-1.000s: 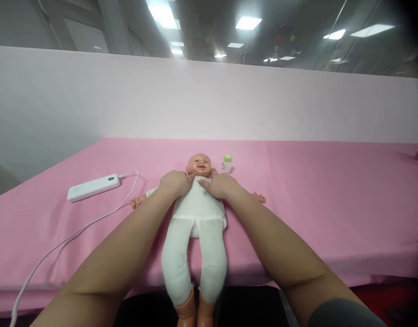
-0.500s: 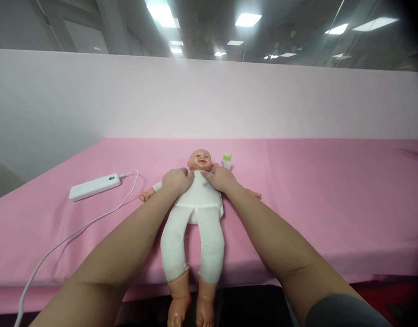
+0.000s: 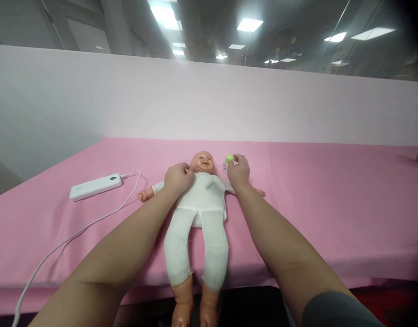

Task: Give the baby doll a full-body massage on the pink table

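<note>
While my left hand [image 3: 178, 179] grips a doll [image 3: 202, 195] by the shoulder, face-up on the pink-covered table [image 3: 331, 195] with its feet over the edge, my right hand [image 3: 238, 170] partly hides a green-capped bottle [image 3: 227, 161] beside its head; whether that hand holds it, I cannot tell. A white power bank [image 3: 96, 187] and cable [image 3: 121, 207] lie past my left forearm [image 3: 134, 236].

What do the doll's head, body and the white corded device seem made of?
Doll's head: probably vinyl or plastic, glossy, with bright highlights. Doll's body: likely matte cloth, given seams and frayed edges. White device: perhaps smooth plastic, judging by its even casing.
</note>
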`<state>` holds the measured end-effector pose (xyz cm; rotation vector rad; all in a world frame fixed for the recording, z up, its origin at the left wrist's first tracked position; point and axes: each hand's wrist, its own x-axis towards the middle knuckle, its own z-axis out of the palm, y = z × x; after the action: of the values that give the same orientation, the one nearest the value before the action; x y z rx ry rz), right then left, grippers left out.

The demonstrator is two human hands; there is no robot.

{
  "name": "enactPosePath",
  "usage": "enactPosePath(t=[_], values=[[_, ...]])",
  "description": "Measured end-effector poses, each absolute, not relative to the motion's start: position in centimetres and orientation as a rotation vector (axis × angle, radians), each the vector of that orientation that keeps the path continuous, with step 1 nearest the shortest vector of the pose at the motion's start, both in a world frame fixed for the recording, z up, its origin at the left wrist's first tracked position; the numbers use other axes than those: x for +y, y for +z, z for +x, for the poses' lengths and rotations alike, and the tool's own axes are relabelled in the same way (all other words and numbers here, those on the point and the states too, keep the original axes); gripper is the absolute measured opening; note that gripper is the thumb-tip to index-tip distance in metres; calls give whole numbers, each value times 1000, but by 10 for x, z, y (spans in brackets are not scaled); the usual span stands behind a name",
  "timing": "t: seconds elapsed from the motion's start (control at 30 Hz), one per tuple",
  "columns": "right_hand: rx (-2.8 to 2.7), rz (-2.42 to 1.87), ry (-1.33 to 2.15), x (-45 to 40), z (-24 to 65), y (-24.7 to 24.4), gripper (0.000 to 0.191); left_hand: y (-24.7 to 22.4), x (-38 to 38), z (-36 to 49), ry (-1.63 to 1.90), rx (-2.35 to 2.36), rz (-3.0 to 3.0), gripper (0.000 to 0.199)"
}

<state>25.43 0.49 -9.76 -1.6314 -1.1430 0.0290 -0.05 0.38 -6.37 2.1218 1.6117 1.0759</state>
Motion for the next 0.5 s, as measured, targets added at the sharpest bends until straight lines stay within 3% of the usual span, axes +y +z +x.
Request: enactPosePath(t=[0.17,0.33,0.5], values=[[-1463,-1868,-72,9,256,-104,75,-33,-3,33,1285,1111,1477,13],[-1563,-1917,66,11,255,-103,78,4,8,95,1198,887,953,20],[-1578,-1954,111,6,255,-94,75,2,32,151,1132,976,825,41]])
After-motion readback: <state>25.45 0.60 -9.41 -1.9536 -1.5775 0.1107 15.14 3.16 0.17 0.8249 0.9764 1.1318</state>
